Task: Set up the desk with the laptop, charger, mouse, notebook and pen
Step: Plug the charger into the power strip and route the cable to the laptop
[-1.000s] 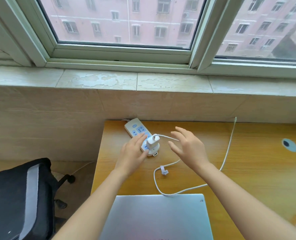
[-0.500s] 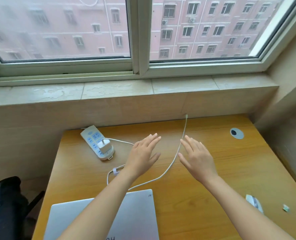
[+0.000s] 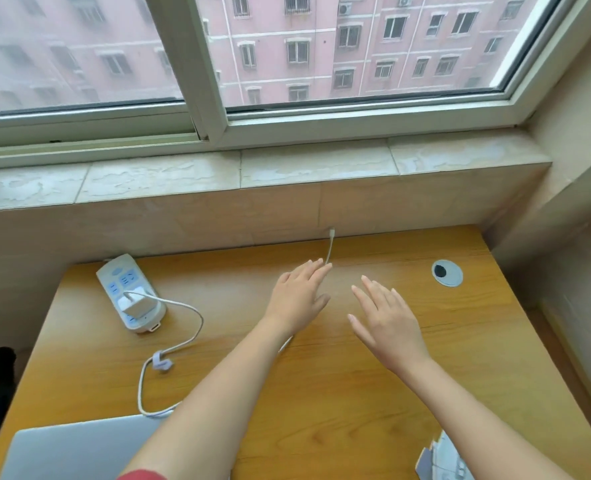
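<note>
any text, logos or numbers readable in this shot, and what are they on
No text can be read here.
power strip: an oval mark near its far end, too blurred to read.
laptop: closed lid, no lettering in view.
charger: plain white, no print visible.
item at the desk's near right edge: too cropped to tell.

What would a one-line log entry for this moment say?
charger: plugged into power strip | left hand: open, near cable end | right hand: open, empty | laptop: closed

No legible text or labels anywhere
</note>
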`<action>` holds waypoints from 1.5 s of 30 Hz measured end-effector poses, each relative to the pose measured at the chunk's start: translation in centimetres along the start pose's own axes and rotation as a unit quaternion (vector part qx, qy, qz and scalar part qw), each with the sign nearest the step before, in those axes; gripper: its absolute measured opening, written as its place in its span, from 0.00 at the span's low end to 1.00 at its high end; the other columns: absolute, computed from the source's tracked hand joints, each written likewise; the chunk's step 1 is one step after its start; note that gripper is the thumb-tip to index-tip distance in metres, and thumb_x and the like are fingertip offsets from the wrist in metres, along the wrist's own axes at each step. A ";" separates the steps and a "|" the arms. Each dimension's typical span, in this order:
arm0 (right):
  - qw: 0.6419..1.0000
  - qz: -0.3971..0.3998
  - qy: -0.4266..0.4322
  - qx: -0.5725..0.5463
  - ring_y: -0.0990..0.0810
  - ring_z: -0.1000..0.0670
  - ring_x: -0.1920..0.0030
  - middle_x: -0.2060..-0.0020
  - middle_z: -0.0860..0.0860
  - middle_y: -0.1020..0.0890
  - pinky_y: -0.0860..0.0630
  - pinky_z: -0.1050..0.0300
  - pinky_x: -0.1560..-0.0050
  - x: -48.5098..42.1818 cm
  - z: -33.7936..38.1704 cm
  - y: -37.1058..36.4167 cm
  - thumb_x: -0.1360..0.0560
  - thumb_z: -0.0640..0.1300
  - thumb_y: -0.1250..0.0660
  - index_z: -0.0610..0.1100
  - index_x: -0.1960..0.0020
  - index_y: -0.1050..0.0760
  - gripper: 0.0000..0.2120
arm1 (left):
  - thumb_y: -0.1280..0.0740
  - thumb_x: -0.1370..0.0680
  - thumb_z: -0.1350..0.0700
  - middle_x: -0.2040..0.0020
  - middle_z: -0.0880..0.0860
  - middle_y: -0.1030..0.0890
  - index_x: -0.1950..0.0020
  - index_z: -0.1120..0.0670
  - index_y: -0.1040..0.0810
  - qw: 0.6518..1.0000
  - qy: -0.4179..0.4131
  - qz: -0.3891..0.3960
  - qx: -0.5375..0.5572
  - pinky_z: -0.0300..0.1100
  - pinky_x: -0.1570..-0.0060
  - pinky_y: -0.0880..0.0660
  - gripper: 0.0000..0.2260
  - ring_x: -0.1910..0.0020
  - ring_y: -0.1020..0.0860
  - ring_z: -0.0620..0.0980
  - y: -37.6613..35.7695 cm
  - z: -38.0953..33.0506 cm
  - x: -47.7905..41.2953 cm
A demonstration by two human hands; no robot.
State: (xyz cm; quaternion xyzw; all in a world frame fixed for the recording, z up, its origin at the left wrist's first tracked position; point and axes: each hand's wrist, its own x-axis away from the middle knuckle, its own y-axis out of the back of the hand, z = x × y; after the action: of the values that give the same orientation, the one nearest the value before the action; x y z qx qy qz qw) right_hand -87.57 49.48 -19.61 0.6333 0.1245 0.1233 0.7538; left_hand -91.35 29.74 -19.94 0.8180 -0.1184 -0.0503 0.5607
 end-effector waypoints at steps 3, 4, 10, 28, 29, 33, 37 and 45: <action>1.000 0.013 -0.002 -0.008 0.26 0.44 0.34 0.33 0.42 0.27 0.29 0.44 0.35 -1.4 -1.5 -1.0 0.23 0.56 0.47 0.42 0.32 0.29 0.27 | 0.40 0.21 0.46 0.23 0.47 0.40 0.23 0.47 0.43 1.000 0.020 0.005 -0.013 0.46 0.31 0.43 0.27 0.25 0.44 0.47 -1.2 -0.4 -3.2; 1.000 0.016 -0.003 -0.010 0.26 0.44 0.34 0.33 0.42 0.27 0.29 0.44 0.35 -1.8 -1.9 -1.3 0.23 0.57 0.47 0.42 0.32 0.29 0.27 | 0.39 0.21 0.47 0.23 0.47 0.40 0.23 0.47 0.43 0.999 0.028 0.006 -0.013 0.47 0.31 0.42 0.27 0.25 0.43 0.47 -1.6 -0.5 -4.2; 0.999 0.021 -0.013 -0.026 0.27 0.44 0.34 0.32 0.42 0.27 0.30 0.45 0.34 -3.9 -4.2 -2.8 0.23 0.57 0.47 0.42 0.32 0.29 0.27 | 0.38 0.22 0.47 0.26 0.50 0.35 0.24 0.48 0.43 0.994 0.104 0.017 0.033 0.50 0.37 0.35 0.28 0.29 0.35 0.53 -3.9 -0.6 -9.5; 0.998 0.024 -0.024 -0.051 0.29 0.44 0.32 0.30 0.44 0.30 0.32 0.45 0.33 -3.5 -3.0 -2.6 0.23 0.59 0.47 0.44 0.30 0.31 0.28 | 0.38 0.21 0.56 0.52 0.44 0.21 0.37 0.43 0.27 0.957 0.167 -0.101 0.214 0.42 0.60 0.34 0.14 0.51 0.24 0.50 -2.5 -0.2 -8.0; 0.998 0.020 -0.020 -0.055 0.29 0.44 0.33 0.31 0.43 0.29 0.32 0.45 0.33 -3.2 -2.4 -2.2 0.23 0.58 0.46 0.43 0.30 0.31 0.27 | 0.37 0.21 0.56 0.53 0.43 0.22 0.37 0.43 0.26 0.958 0.162 -0.105 0.210 0.41 0.61 0.34 0.14 0.53 0.24 0.49 -1.7 0.2 -7.0; 0.998 0.000 0.007 -0.064 0.26 0.44 0.34 0.33 0.43 0.27 0.30 0.45 0.35 -2.0 0.6 -0.6 0.24 0.58 0.45 0.43 0.32 0.28 0.27 | 0.37 0.21 0.53 0.57 0.42 0.22 0.38 0.40 0.26 0.950 0.163 -0.138 0.226 0.45 0.60 0.28 0.13 0.56 0.23 0.47 1.9 2.5 -2.7; 0.996 -0.014 0.052 -0.065 0.26 0.44 0.35 0.33 0.43 0.26 0.28 0.45 0.36 -1.2 4.7 0.6 0.25 0.58 0.45 0.43 0.33 0.28 0.27 | 0.39 0.20 0.50 0.64 0.45 0.23 0.39 0.40 0.26 0.935 0.157 -0.186 0.258 0.52 0.59 0.24 0.11 0.62 0.23 0.49 5.5 5.1 2.2; 0.986 -0.010 0.151 -0.067 0.25 0.43 0.36 0.33 0.43 0.26 0.27 0.44 0.37 -0.1 14.2 1.0 0.24 0.57 0.45 0.43 0.33 0.28 0.26 | 0.39 0.19 0.50 0.64 0.47 0.23 0.38 0.42 0.25 0.928 0.223 -0.193 0.230 0.52 0.58 0.22 0.11 0.63 0.22 0.48 10.1 10.5 12.6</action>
State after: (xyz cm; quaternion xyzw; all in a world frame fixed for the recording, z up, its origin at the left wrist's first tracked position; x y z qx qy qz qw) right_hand -82.76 36.50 -16.29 0.5539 0.2344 0.2179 0.7686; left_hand -82.76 13.65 -13.77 0.9215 0.1613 0.0545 0.3490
